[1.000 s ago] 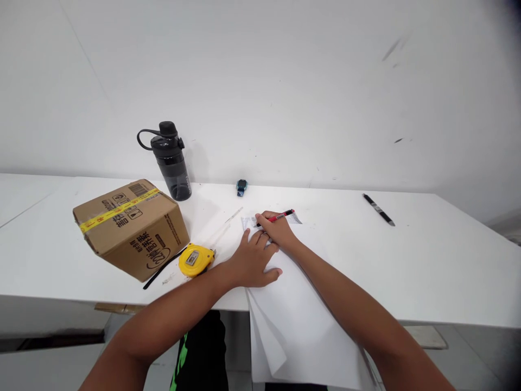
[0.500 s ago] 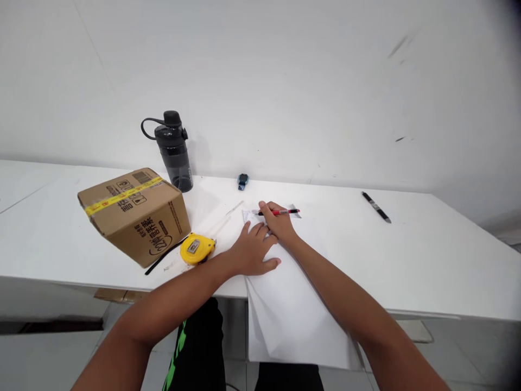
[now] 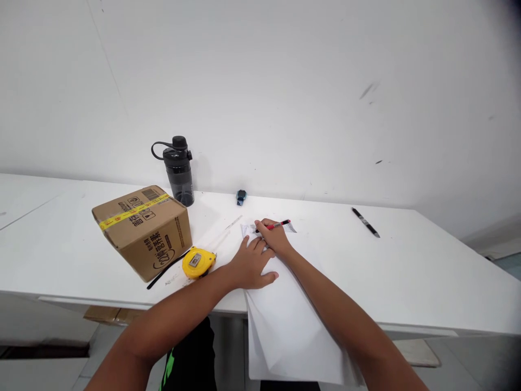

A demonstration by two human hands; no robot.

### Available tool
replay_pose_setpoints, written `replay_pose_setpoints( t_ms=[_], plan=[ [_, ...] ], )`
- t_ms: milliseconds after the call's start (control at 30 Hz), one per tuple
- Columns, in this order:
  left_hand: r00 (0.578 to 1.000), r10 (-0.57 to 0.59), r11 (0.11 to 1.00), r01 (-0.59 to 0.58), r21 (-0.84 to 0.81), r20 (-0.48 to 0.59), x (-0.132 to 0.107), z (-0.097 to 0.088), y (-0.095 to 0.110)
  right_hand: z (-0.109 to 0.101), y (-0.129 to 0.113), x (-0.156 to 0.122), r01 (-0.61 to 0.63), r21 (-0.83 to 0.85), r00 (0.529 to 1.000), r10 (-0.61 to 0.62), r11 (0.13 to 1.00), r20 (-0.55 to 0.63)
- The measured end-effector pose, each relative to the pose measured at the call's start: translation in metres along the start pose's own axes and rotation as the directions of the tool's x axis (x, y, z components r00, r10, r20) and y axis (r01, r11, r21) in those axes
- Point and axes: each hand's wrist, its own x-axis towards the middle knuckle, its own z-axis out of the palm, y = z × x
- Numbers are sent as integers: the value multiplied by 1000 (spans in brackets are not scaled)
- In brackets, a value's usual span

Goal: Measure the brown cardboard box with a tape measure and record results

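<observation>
White paper (image 3: 291,336) lies on the table and hangs down over its front edge. Small dark marks show along its top strip. My left hand (image 3: 254,264) rests flat on the sheet with the fingers spread and the thumb out to the right. Just beyond it, my right hand (image 3: 274,237) is closed around a red and black pen (image 3: 278,225). The pen leans to the right, its lower end at the marked strip near the paper's top. My right forearm crosses the right part of the sheet.
Left of my hands are a yellow tape measure (image 3: 198,263), a black strap (image 3: 166,268) and a taped cardboard box (image 3: 142,231). A dark bottle (image 3: 179,175) and a small watch (image 3: 241,196) stand near the wall. Another black pen (image 3: 365,222) lies to the right.
The head view has tilted up slightly, so everything sits lower in the picture. The pen in my right hand has shifted a little and is tilted more; my left hand stays on the paper.
</observation>
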Motion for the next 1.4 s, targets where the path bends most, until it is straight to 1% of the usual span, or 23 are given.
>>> replay_pose_setpoints(
  t_ms=[100,233,367,433,533,667,767,833,867,900,933,967,1000,1033,1067,1100,1133,1167,1233,1267,1300,1333,1400],
  plan=[
    [1000,0,1000,0,-4,0,0,0,0,0,-1,0,1,-18,1000,-2,1000,-26],
    [1000,-3,1000,3,1,3,0,1,-1,1,-1,0,-5,27,1000,6,1000,-26],
    [1000,3,1000,-3,11,-3,0,1,0,1,-2,0,4,0,997,-4,1000,-77],
    [1000,2,1000,-2,13,-1,-1,0,0,1,-2,0,-2,0,998,2,1000,-68],
    [1000,-4,1000,4,8,-2,-1,0,0,0,-1,-1,-17,41,999,18,999,-27],
    [1000,2,1000,-1,16,-13,0,2,-1,-1,2,1,-13,41,999,15,999,-44],
    [1000,16,997,-14,70,-25,0,-2,6,0,1,2,-10,25,1000,10,1000,-24],
    [999,14,990,-6,140,-51,-7,-10,15,0,-3,0,7,-14,997,-8,1000,-74],
    [996,-11,983,26,179,-84,-14,-15,19,-1,-5,-2,23,-59,994,-29,998,-108],
    [989,-63,972,91,216,-134,-23,-22,22,-2,-8,-5,39,-111,989,-54,993,-136],
    [971,-141,951,187,246,-194,-33,-28,24,-3,-10,-9,59,-156,985,-83,986,-153],
    [940,-233,917,298,265,-251,-45,-35,24,-5,-13,-14,87,-201,981,-118,976,-151],
    [897,-332,869,412,275,-293,-58,-41,21,-8,-15,-20,118,-250,979,-155,961,-132],
    [856,-418,818,500,284,-303,-70,-47,18,-12,-17,-26,142,-306,977,-183,941,-107],
    [828,-486,778,556,293,-281,-81,-52,13,-17,-19,-33,150,-370,977,-194,917,-84],
    [810,-535,754,586,299,-239,-91,-56,8,-22,-21,-40,131,-445,982,-177,886,-63],
    [805,-560,746,592,305,-193,-99,-60,4,-28,-23,-46,82,-515,991,-125,853,-50],
    [807,-569,746,587,314,-158,-105,-63,1,-34,-25,-53,8,-566,998,-42,824,-48],
    [816,-566,748,567,345,-116,-112,-69,1,-46,-32,-67,-131,-601,991,127,788,-49],
    [819,-565,747,559,361,-100,-115,-73,3,-52,-36,-76,-157,-604,985,168,782,-39],
    [821,-565,748,551,370,-79,-116,-77,6,-58,-40,-86,-148,-601,986,168,785,-23],
    [821,-568,754,544,369,-51,-118,-81,9,-62,-45,-97,-107,-597,991,132,795,-2],
    [825,-565,777,530,340,6,-123,-90,16,-69,-56,-123,10,-578,999,17,816,42]
  ],
)
